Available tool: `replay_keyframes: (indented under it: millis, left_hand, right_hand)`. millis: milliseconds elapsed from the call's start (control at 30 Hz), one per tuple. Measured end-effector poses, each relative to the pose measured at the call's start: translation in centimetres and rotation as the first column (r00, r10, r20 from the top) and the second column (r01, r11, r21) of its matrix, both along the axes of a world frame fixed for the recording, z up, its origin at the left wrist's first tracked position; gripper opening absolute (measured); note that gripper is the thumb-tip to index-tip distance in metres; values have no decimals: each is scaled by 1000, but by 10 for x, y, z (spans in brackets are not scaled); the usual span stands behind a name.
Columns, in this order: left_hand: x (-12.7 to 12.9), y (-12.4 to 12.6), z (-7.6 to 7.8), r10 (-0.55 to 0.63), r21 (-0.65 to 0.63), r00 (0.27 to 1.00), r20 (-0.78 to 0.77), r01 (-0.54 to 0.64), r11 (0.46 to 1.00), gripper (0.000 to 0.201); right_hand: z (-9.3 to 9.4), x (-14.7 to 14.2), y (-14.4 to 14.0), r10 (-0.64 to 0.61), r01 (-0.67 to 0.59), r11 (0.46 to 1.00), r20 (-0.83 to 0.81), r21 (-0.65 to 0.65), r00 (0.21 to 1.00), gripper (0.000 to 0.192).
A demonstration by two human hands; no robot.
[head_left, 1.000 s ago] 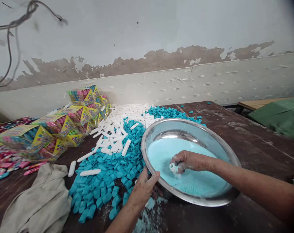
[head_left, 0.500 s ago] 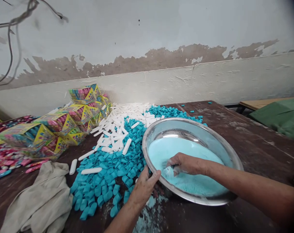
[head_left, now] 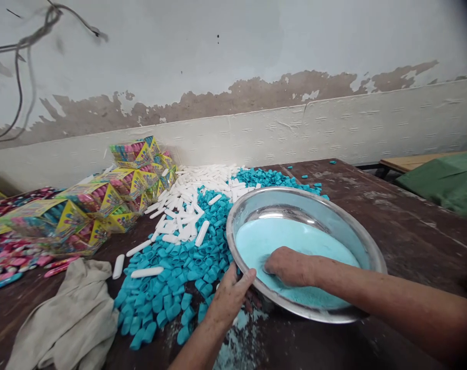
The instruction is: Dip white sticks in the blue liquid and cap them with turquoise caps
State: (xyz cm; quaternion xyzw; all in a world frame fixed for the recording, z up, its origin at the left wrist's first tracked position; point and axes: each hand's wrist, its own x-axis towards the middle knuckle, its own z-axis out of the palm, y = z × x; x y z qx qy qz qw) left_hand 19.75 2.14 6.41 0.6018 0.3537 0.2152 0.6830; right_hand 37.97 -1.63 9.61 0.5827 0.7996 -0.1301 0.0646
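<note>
A long dark brown wooden table fills the lower scene, scuffed and dusted with pale powder. On its right half sits a wide round shiny metal basin, tipped so that its near left rim is low, holding a bed of fine light blue powder. Left of the basin spreads a broad heap of small turquoise plastic caps, running from the near edge to the far side of the table. On top of the heap and beyond it lies a scatter of short white plastic tubes, a few strays lying apart to the left. Further left, stacked yellow and multicoloured cardboard packs stand against the wall. A crumpled beige cloth lies at the near left corner. Spilled blue powder marks the table under the basin's near rim.

The left hand grips the basin's near left rim, thumb hooked over the edge and fingers beneath. The right hand lies inside the basin, curled with its fingers pressed down into the powder; whether it clasps anything there cannot be told, since the fingers are buried.
</note>
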Motion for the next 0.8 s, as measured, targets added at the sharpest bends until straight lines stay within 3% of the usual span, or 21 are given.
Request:
replay_keyframes:
  millis: [100, 167, 200, 267, 300, 367, 467, 600, 700, 800]
  left_hand:
    - [-2, 0, 2, -46, 19, 999, -28, 46, 999, 58]
    - [-6, 0, 6, 77, 167, 995, -66, -65, 984, 64]
    - [-8, -1, 9, 177, 295, 981, -79, -147, 944, 67]
    - [-10, -4, 17, 330, 585, 942, -61, -234, 777, 62]
    - [-9, -6, 22, 334, 702, 941, -49, -205, 682, 53]
    - [-1, -9, 32, 217, 842, 971, -102, -32, 539, 33]
    - [27, -13, 42, 32, 853, 949, -314, 267, 448, 25]
    - [70, -9, 41, -53, 717, 836, -547, 500, 485, 25]
    - [89, -4, 40, -68, 675, 792, -606, 558, 483, 25]
    - [93, -1, 43, 33, 721, 796, -604, 528, 449, 23]
  right_hand:
    - [0, 12, 2, -121, 95, 990, -290, -100, 949, 21]
    - [4, 22, -1, -297, 197, 952, -544, -235, 785, 20]
    - [6, 26, -3, -374, 230, 925, -633, -301, 677, 20]
    - [11, 32, -11, -459, 271, 888, -724, -371, 515, 19]
    - [13, 34, -15, -476, 285, 879, -750, -382, 460, 19]
    - [17, 36, -24, -469, 305, 879, -787, -368, 401, 17]
    - [18, 39, -36, -408, 308, 902, -828, -302, 385, 13]
    - [13, 44, -47, -361, 344, 909, -857, -235, 368, 10]
    - [6, 49, -54, -356, 475, 874, -797, -100, 488, 18]
    - [-3, 53, -60, -374, 624, 748, -633, 225, 677, 53]
